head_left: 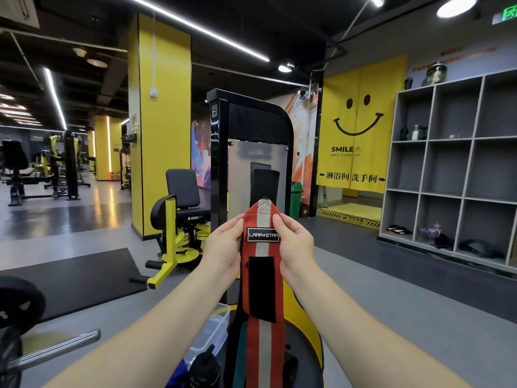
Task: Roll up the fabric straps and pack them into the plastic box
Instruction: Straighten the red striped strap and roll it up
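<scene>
Centre frame: left hand (223, 247) and right hand (296, 245) pinch the upper edges of a hanging red-and-grey fabric strap (263, 275); clear plastic box (212, 329) lower centre.

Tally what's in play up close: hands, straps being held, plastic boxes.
Hands: 2, left hand and right hand, both gripping the strap
Red strap: 1
Clear plastic box: 1
Total: 4
</scene>
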